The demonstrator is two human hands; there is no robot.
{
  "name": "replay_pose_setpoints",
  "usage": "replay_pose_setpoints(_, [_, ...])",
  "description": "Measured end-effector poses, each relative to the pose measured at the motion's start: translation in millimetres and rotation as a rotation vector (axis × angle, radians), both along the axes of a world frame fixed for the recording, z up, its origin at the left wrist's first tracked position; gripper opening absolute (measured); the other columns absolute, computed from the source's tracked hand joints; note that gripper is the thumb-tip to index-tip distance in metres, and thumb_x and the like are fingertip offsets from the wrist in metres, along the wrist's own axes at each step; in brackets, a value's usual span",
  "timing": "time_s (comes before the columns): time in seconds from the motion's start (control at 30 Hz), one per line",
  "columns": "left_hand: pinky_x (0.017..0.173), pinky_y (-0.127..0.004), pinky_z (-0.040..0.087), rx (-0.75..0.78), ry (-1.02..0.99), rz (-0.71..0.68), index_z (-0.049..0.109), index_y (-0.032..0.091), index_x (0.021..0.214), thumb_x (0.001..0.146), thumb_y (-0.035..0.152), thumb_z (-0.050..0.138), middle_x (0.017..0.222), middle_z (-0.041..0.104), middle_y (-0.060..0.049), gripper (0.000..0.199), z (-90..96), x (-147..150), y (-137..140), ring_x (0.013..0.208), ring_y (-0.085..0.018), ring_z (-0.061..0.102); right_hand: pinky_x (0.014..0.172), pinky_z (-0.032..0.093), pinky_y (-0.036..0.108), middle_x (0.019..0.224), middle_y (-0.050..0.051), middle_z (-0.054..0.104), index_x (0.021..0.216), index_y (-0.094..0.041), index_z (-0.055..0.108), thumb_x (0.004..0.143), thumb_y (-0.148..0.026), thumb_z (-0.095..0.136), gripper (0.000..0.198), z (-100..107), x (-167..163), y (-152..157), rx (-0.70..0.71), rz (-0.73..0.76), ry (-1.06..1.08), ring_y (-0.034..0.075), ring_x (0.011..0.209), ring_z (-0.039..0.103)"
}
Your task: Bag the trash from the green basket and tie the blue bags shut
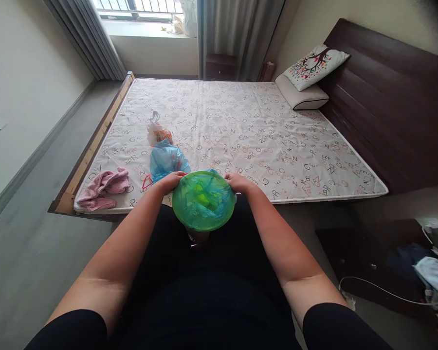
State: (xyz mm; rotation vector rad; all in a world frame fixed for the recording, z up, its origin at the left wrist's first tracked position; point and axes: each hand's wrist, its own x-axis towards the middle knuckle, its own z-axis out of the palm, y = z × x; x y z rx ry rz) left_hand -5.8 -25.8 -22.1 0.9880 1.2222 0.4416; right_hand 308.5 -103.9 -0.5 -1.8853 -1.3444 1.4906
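A round green trash bin (177,214) is held in front of my body, with a thin blue plastic bag (211,214) lining its inside. My left hand (172,182) is closed on the far left part of its rim. On the far right part, my right hand (236,183) is closed on the rim and the bag edge. Some fingers of both hands are hidden behind the bin. Just beyond my left hand, a crumpled blue plastic bag (166,158) lies on the mattress (233,126), touching a white and orange plastic bag (158,133).
A pink towel (105,188) lies at the mattress's near left corner. Pillows (312,68) rest by the dark headboard (390,92). At lower right stands a dark nightstand (365,253) with a white cable (379,288) and a white cloth item (436,273). The wooden bed frame (95,146) edges the left side.
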Motion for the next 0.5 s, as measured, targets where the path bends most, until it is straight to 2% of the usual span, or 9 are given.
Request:
replay_pose_setpoints(0.07, [0.058, -0.032, 0.051, -0.029, 0.011, 0.04, 0.079, 0.015, 0.088, 0.053, 0.013, 0.096, 0.073, 0.074, -0.007, 0.04, -8.2, -3.4, -1.6, 0.06, -0.022, 0.066, 0.056, 0.035, 0.026, 0.059, -0.003, 0.057, 0.075, -0.021, 0.06, 0.067, -0.017, 0.087, 0.028, -9.0, 0.1, -1.6, 0.005, -0.045, 0.008, 0.014, 0.058, 0.049])
replay_pose_setpoints(0.13, [0.056, -0.031, 0.051, -0.026, -0.017, 0.09, 0.078, 0.013, 0.091, 0.055, 0.015, 0.098, 0.072, 0.073, -0.006, 0.041, -16.3, -7.0, -5.3, 0.057, -0.022, 0.066, 0.059, 0.037, 0.026, 0.063, -0.003, 0.06, 0.074, -0.021, 0.06, 0.065, -0.016, 0.087, 0.029, -20.9, 1.2, -3.5, 0.05, -0.141, 0.025, 0.015, 0.065, 0.052])
replay_pose_setpoints(0.27, [0.062, -0.028, 0.056, 0.038, -0.149, 0.25, 0.075, 0.015, 0.107, 0.073, 0.028, 0.093, 0.08, 0.074, -0.004, 0.04, -27.3, -9.9, -14.5, 0.065, -0.018, 0.068, 0.067, 0.047, 0.026, 0.078, -0.001, 0.065, 0.091, -0.024, 0.057, 0.088, -0.036, 0.074, 0.021, -44.8, 4.6, -9.1, 0.16, -0.437, 0.122, 0.017, 0.078, 0.06])
replay_pose_setpoints(0.33, [0.068, -0.028, 0.059, 0.054, -0.212, 0.308, 0.072, 0.017, 0.114, 0.082, 0.034, 0.087, 0.084, 0.074, -0.003, 0.039, -30.4, -9.1, -18.2, 0.073, -0.018, 0.071, 0.068, 0.051, 0.027, 0.081, -0.001, 0.066, 0.097, -0.025, 0.054, 0.095, -0.047, 0.065, 0.024, -53.4, 6.5, -13.9, 0.18, -0.538, 0.22, 0.017, 0.077, 0.062])
replay_pose_setpoints(0.4, [0.072, -0.029, 0.061, 0.045, -0.257, 0.327, 0.071, 0.018, 0.116, 0.09, 0.042, 0.079, 0.087, 0.074, -0.004, 0.036, -33.4, -8.4, -20.9, 0.08, -0.02, 0.073, 0.066, 0.053, 0.027, 0.082, -0.002, 0.065, 0.099, -0.026, 0.053, 0.096, -0.054, 0.063, 0.029, -59.1, 8.6, -20.2, 0.179, -0.58, 0.326, 0.016, 0.073, 0.063])
replay_pose_setpoints(0.5, [0.07, -0.031, 0.061, -0.02, -0.248, 0.331, 0.07, 0.018, 0.109, 0.098, 0.051, 0.068, 0.085, 0.073, -0.006, 0.035, -39.4, -9.8, -24.2, 0.081, -0.022, 0.072, 0.06, 0.051, 0.026, 0.082, -0.002, 0.066, 0.104, -0.027, 0.055, 0.088, -0.051, 0.074, 0.035, -63.9, 11.3, -29.8, 0.156, -0.582, 0.44, 0.015, 0.068, 0.061])
